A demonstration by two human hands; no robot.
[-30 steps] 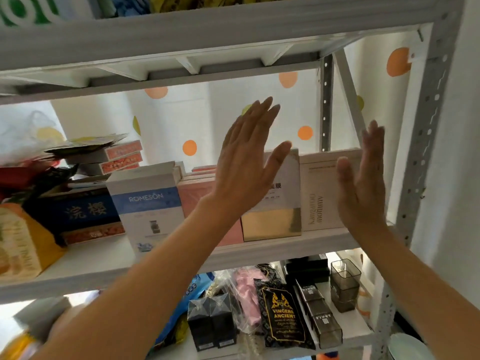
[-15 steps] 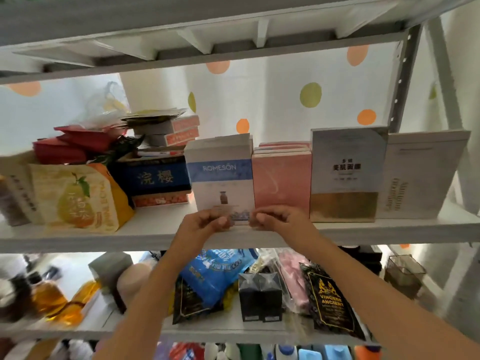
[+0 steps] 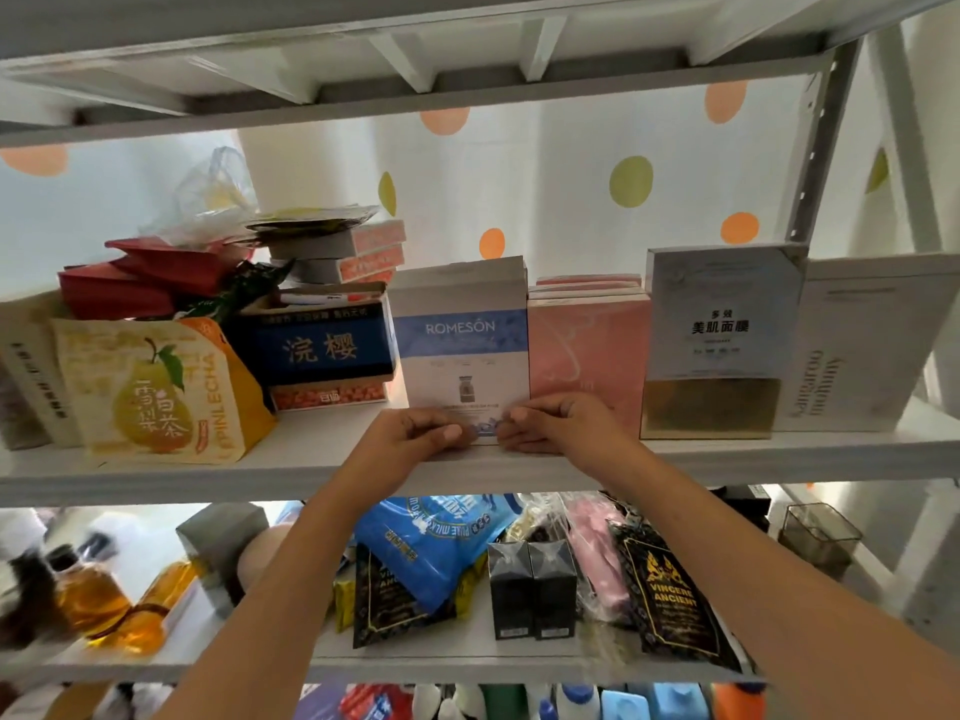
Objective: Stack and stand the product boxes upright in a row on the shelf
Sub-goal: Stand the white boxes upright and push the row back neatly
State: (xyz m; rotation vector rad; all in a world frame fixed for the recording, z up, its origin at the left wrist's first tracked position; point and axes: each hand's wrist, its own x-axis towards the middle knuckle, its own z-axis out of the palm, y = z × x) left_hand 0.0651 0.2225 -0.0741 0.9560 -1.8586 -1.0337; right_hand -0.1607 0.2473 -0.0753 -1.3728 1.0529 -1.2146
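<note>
Four kinds of product boxes stand upright in a row on the middle shelf (image 3: pixel 779 454): a white-and-blue ROMESON box (image 3: pixel 460 345), several pink boxes (image 3: pixel 587 350), a white-and-gold box (image 3: pixel 719 345) and a white Kangaroo box (image 3: pixel 867 345) at the right end. My left hand (image 3: pixel 410 433) and my right hand (image 3: pixel 561 423) sit side by side at the shelf's front edge. Their fingers are curled and both thumbs pinch the ROMESON box's bottom edge. The hands hide that box's lower corners.
Left of the row lie a dark blue box (image 3: pixel 319 348), a yellow pear-tea bag (image 3: pixel 156 392), red packets and stacked orange-ended boxes (image 3: pixel 363 252). A metal post (image 3: pixel 815 148) stands at the back right. The lower shelf holds bags, two black boxes (image 3: pixel 532 589) and amber bottles (image 3: pixel 93 595).
A second ago both hands were raised with flat palms against the right-hand boxes. They dropped to the base of the ROMESON box and have stayed there; the view shifted left.
</note>
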